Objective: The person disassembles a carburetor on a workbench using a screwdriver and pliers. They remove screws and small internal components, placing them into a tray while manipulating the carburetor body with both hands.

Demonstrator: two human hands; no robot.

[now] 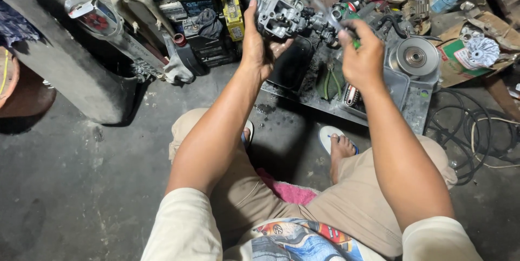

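- While the left hand (259, 44) grips a grey metal engine part (281, 16) from its left side, thumb up along the edge, the part hangs raised above a dark metal tray (325, 104).
- Right hand (362, 58) is clenched round a green-handled tool (346, 25), its blurred tip at the part.
- Green-handled pliers (330, 79) lie on the tray below.

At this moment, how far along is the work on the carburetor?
Done: the carburetor is off any machine, held up in the left hand. In hand: the right hand works a green-handled tool at its side. Left: parts, like the round pulley, lie unassembled on the floor.
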